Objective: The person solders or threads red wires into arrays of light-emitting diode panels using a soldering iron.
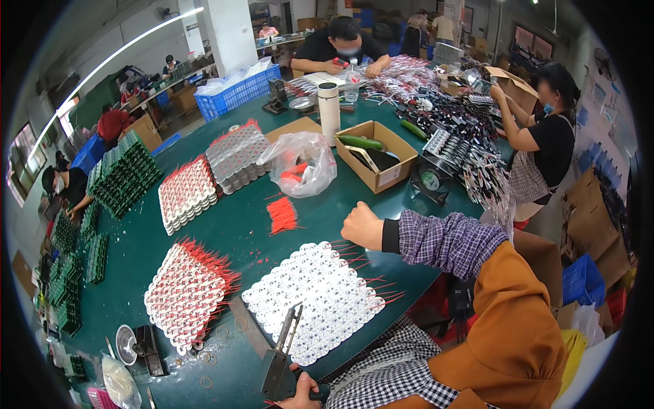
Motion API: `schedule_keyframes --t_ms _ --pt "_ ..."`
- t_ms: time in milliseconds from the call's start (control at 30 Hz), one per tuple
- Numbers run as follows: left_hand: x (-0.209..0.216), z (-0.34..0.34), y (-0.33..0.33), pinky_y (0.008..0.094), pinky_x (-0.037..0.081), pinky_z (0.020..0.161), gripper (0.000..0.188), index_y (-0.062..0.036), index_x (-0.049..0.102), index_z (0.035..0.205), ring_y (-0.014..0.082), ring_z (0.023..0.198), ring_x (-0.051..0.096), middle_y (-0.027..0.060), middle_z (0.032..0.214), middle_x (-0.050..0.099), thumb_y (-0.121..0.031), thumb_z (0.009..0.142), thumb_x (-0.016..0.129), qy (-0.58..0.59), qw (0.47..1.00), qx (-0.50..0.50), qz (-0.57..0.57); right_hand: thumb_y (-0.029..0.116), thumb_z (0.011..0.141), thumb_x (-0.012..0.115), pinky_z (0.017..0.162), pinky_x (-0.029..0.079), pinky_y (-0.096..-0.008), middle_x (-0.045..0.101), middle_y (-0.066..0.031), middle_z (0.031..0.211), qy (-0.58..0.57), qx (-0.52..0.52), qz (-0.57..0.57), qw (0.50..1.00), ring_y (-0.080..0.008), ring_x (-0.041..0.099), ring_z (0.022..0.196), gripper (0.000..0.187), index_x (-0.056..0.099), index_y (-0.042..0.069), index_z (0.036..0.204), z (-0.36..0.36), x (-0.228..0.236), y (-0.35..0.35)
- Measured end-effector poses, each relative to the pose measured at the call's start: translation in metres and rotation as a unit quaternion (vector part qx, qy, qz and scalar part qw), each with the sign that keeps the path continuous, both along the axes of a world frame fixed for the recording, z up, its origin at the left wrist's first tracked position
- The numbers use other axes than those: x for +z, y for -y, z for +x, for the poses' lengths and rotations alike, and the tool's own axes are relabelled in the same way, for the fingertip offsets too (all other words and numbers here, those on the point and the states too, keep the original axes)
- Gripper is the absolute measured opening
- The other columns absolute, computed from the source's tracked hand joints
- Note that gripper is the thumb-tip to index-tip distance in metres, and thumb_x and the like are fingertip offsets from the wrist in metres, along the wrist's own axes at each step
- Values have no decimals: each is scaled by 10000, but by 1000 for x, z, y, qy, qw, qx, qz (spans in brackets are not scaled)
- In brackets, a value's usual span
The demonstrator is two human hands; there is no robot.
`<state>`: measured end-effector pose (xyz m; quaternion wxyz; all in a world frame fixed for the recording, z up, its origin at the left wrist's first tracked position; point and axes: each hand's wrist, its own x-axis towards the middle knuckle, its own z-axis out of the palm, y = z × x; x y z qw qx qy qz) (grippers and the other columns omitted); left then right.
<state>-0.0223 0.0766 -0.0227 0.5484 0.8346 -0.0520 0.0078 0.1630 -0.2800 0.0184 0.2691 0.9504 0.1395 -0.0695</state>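
The left grip (300, 394) is wrapped around one black tool (277, 373), whose slim prongs slant forward over one white panel (323, 290) of round discs; I cannot tell whether they touch it. The right grip (363, 226) is curled into a fist just past the panel's far edge; whether anything is pinched inside cannot be told. Several red leads stick out of the panel below the right grip, too fine to count surely.

Three stacks of panels stand on the green desk (129, 293): a red-wired stack (185, 296) ahead and to the left of the left grip, then a second stack (185, 198) and a greyer stack (237, 160) farther off. One bundle of loose red wires (281, 215) lies left of the right grip, and beyond it sits one clear plastic bag (303, 160) with red pieces inside.

Straight beyond the right grip stand one open cardboard box (381, 178) holding a green vegetable (361, 142), one white flask (328, 112) and one clear bottle (352, 85). Left of the left grip is one metal dish (126, 344) beside a black block (150, 351). The tool covers part of the panel, and the right sleeve (443, 242) crosses the desk's near edge.
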Motion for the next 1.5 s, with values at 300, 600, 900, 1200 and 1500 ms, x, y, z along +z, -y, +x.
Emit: schedule_keyframes --t_ms 300,600,900,1200,1500 --pt "-4 2 -4 487 437 917 138 -84 608 744 406 986 605 170 856 637 11 708 702 37 996 -62 58 160 850 654 919 401 -572 717 -66 798 -6 8 -36 999 -279 683 800 125 754 130 918 -12 10 4" --pt "-7 2 7 490 431 949 162 -95 609 777 404 1019 605 159 830 622 36 713 680 44 998 -46 29 128 827 663 969 402 -607 669 -89 694 3 31 -58 998 -294 648 639 95 753 99 829 -11 -15 20" --pt "-10 0 9 480 439 945 148 -97 636 805 369 893 634 92 717 610 37 747 661 -18 999 -33 6 100 787 686 771 547 -512 707 -92 752 -6 7 -33 999 -312 684 609 113 763 84 867 -8 -30 24" --pt "4 2 9 459 432 987 168 -93 651 810 390 995 631 128 812 649 56 733 660 43 998 -43 35 107 797 676 639 517 -482 728 -92 848 -32 -39 -43 998 -280 709 776 131 766 99 892 -12 -17 21" --pt "0 7 5 463 461 893 124 -60 653 833 384 924 628 154 816 636 46 769 648 87 991 -76 62 184 854 649 966 378 -606 703 -86 880 32 15 -87 996 -273 656 858 152 766 114 922 -22 -3 18"
